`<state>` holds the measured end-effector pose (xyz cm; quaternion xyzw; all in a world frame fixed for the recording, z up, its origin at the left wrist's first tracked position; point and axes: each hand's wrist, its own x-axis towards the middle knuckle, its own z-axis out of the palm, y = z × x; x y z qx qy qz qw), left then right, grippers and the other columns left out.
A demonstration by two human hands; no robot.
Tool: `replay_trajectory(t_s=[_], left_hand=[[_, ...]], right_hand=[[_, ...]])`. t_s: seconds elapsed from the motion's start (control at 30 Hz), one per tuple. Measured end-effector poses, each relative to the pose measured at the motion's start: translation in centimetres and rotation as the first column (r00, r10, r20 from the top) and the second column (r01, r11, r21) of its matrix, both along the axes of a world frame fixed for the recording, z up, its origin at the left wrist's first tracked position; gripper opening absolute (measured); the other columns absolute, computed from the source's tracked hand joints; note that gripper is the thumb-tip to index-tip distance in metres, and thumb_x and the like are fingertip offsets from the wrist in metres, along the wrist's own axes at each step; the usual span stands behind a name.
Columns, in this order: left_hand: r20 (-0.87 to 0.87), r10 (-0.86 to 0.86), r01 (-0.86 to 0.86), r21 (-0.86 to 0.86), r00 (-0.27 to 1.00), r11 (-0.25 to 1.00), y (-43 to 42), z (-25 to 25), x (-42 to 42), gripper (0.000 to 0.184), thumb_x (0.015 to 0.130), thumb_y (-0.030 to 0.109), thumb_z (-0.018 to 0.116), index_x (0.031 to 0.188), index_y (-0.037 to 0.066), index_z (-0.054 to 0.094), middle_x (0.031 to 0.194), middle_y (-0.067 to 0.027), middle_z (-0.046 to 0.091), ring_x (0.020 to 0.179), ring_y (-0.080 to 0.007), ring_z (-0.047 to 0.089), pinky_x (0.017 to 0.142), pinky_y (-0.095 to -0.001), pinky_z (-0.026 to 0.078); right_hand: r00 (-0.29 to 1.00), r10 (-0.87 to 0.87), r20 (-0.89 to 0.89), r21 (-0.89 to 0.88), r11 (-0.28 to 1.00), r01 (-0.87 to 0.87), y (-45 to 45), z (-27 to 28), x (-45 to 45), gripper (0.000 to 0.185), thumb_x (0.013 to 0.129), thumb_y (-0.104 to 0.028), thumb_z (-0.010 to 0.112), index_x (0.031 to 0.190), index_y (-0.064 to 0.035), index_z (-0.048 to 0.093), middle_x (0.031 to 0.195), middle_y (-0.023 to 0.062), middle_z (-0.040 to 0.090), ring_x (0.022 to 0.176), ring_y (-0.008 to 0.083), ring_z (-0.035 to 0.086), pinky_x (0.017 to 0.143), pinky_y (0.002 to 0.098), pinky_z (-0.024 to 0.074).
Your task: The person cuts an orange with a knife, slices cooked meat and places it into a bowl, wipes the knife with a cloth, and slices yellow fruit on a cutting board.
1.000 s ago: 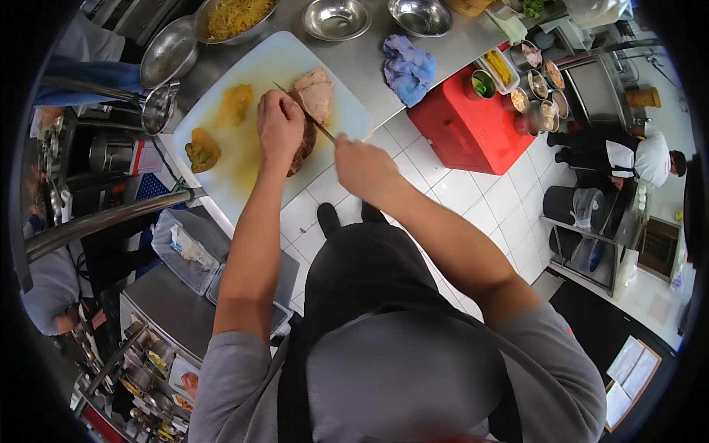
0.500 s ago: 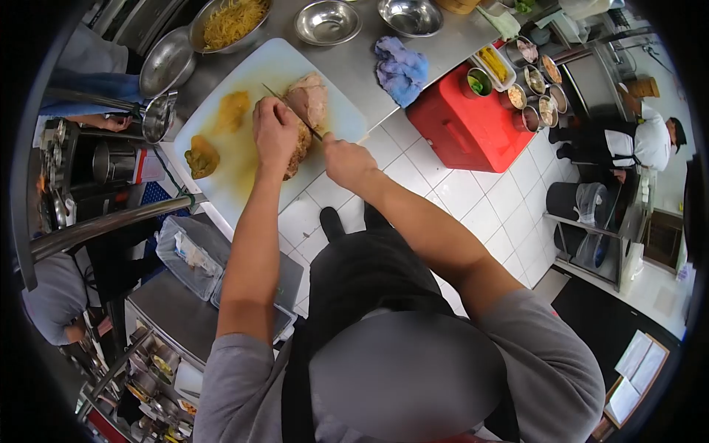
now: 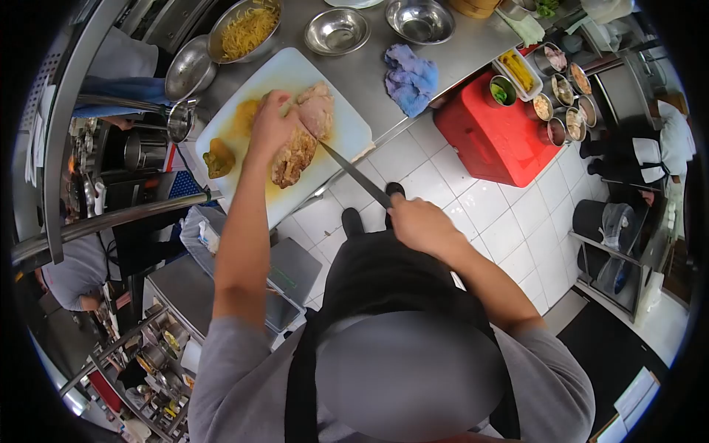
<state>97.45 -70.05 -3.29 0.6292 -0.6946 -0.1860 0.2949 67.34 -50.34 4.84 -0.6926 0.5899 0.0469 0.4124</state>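
Clasping a knife (image 3: 358, 175), the right hand (image 3: 427, 227) had its fingers curled round the handle, blade tip at the meat's (image 3: 297, 156) edge. The left hand (image 3: 270, 131) lay against the meat; whether its fingers gripped was unclear. Beneath was a cutting board (image 3: 353, 136) on the steel surface (image 3: 362, 74).

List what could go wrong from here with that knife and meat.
The knife in the right hand has its tip at the meat, which the left hand rests on; a slip might nick that hand. Yellowish smears mark the cutting board beside the meat; if they are slick, it could slide mid-cut.
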Motion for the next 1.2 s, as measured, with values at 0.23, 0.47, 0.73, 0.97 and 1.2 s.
replay_trajectory(t_s=[0.23, 0.47, 0.73, 0.97, 1.2], left_hand=[[0.187, -0.539, 0.316, 0.636, 0.822, 0.704, -8.5, 1.7, -2.4, 0.074, 0.07, 0.022, 0.083, 0.135, 0.002, 0.052, 0.122, -0.0147, 0.063, 0.109, -0.0289, 0.063, 0.096, -0.0361, 0.05], [0.144, -0.605, 0.308, 0.755, 0.783, 0.579, -9.0, 2.0, -2.7, 0.065, 0.064, 0.024, 0.083, 0.119, 0.0, 0.06, 0.113, -0.018, 0.069, 0.104, -0.0279, 0.066, 0.091, -0.0373, 0.051], [-0.126, -0.573, 0.512, 0.629, 0.81, 0.586, -11.6, 4.6, -2.6, 0.048, 0.076, 0.012, 0.081, 0.117, 0.0, 0.06, 0.105, -0.0075, 0.069, 0.096, -0.0157, 0.063, 0.087, -0.0306, 0.051], [-0.059, -0.558, 0.509, 0.501, 0.827, 0.7, -24.0, 4.3, -6.0, 0.054, 0.077, 0.027, 0.081, 0.119, -0.003, 0.064, 0.109, -0.0175, 0.072, 0.102, -0.0221, 0.069, 0.089, -0.034, 0.053], [0.216, -0.144, -0.032, 0.651, 0.966, 0.759, -20.2, 4.9, -7.8, 0.043, 0.085, 0.032, 0.073, 0.089, -0.01, 0.069, 0.072, -0.0193, 0.07, 0.081, -0.0313, 0.075, 0.073, -0.0397, 0.06]], right_hand=[[0.856, -0.391, 0.338, 0.384, 0.888, 0.254, -2.8, -5.4, -4.8, 0.039, 0.106, -0.032, 0.048, 0.095, 0.0045, 0.059, 0.061, 0.0123, 0.061, 0.043, 0.0194, 0.058, 0.045, 0.034, 0.0493], [0.781, -0.37, 0.503, 0.458, 0.88, 0.123, -7.6, -9.5, -3.1, 0.037, 0.108, -0.033, 0.048, 0.098, 0.0013, 0.059, 0.063, 0.007, 0.06, 0.041, 0.0129, 0.051, 0.043, 0.0301, 0.0439], [0.838, -0.269, 0.475, 0.388, 0.919, 0.074, -12.9, -2.1, -6.5, 0.041, 0.107, -0.032, 0.048, 0.113, 0.0073, 0.059, 0.063, 0.0087, 0.061, 0.044, 0.0169, 0.057, 0.044, 0.0329, 0.0483], [0.87, -0.344, 0.354, 0.253, 0.931, 0.264, -21.1, 3.0, -7.5, 0.034, 0.101, -0.027, 0.049, 0.094, 0.0046, 0.058, 0.064, 0.0108, 0.06, 0.047, 0.0192, 0.059, 0.043, 0.0364, 0.0487], [0.848, -0.499, 0.179, 0.195, 0.863, 0.467, -13.3, 5.7, -9.1, 0.033, 0.1, -0.024, 0.05, 0.089, 0.0043, 0.062, 0.061, 0.012, 0.059, 0.046, 0.0211, 0.059, 0.045, 0.0362, 0.0486]])
